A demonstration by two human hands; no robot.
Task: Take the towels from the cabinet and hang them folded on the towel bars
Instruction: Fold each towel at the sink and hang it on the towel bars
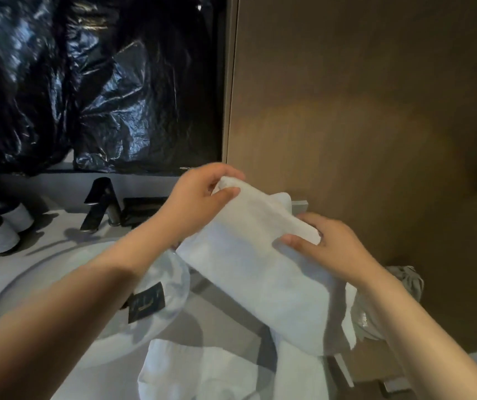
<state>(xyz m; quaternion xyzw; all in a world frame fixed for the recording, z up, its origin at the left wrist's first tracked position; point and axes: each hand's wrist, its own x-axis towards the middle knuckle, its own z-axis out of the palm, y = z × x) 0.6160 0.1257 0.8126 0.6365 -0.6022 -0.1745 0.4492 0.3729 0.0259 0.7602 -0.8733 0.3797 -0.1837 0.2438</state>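
Left forearm (73, 307) bare, runs from lower left of the frame up to centre. Left hand (202, 194) at frame centre, back of hand toward the camera, fingers curled over, thumb pressed against them, pinching the upper end of the towel (254, 255). Right forearm (422, 327) bare, runs from lower right corner up and left. Right hand (326, 243) right of centre, lower than the left, thumb laid flat across the towel's front, fingers wrapped behind it. Hands near each other, not touching.
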